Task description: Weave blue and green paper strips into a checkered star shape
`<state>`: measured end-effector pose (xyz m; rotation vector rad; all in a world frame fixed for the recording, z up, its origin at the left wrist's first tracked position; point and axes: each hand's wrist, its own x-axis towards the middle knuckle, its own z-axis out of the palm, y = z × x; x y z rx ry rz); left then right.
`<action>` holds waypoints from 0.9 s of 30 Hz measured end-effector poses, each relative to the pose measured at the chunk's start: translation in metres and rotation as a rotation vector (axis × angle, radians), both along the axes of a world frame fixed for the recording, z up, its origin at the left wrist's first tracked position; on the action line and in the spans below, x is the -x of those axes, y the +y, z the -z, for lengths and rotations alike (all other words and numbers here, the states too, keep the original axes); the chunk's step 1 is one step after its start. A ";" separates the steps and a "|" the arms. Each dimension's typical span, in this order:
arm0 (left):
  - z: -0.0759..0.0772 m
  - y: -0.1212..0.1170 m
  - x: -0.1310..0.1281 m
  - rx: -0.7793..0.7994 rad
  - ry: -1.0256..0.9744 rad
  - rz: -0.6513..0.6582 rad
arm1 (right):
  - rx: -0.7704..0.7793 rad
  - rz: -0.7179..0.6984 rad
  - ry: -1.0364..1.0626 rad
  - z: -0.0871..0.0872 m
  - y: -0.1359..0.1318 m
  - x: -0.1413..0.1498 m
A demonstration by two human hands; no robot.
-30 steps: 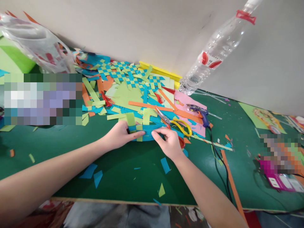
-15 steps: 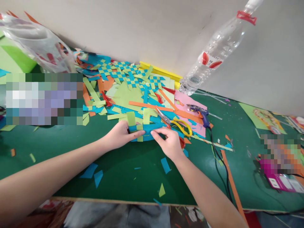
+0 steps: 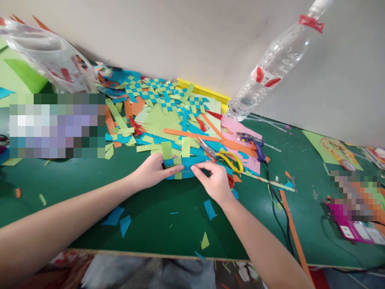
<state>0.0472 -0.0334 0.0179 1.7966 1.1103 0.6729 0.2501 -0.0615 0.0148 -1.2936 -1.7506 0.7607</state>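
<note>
Blue and light green paper strips are crossed over and under each other in a small weave between my hands, just above the table. My left hand grips its left side, thumb lying on top and pointing right. Two green strip ends stand up along the far side. With thumb and fingers pinched, my right hand holds the blue strips at the right side. The fingers beneath the paper are hidden. Just beyond my right hand lie scissors with yellow handles.
Finished-looking blue-green woven pieces pile up near the wall. A glue gun rests on pink paper, its cord trailing toward the front edge. A clear plastic bottle leans at the back right; a plastic bag stands back left. Paper scraps dot the green table.
Almost nothing differs. Both hands keep the same grip on the woven strips, and the view has shifted very slightly.
</note>
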 end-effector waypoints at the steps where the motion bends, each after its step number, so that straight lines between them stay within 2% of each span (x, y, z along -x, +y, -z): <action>1: 0.000 0.000 0.000 0.012 0.008 -0.012 | 0.004 0.008 0.007 0.001 0.000 0.000; 5: -0.002 -0.002 0.000 0.058 0.000 -0.042 | 0.022 0.028 0.042 0.003 0.001 -0.001; 9: -0.002 -0.001 -0.001 0.046 -0.016 -0.055 | -0.030 0.063 0.042 0.001 0.000 -0.001; 13: 0.000 0.000 0.000 0.041 0.115 -0.214 | -0.099 0.080 0.002 -0.002 -0.001 0.000; 15: 0.000 0.000 0.001 0.039 0.138 -0.243 | -0.125 0.081 -0.024 -0.003 -0.001 0.001; 22: -0.001 -0.002 0.000 0.009 0.006 -0.063 | -0.163 0.036 -0.118 0.002 -0.003 0.003; 27: 0.000 -0.002 0.000 0.023 0.026 -0.054 | -0.203 0.041 -0.146 0.003 -0.002 0.002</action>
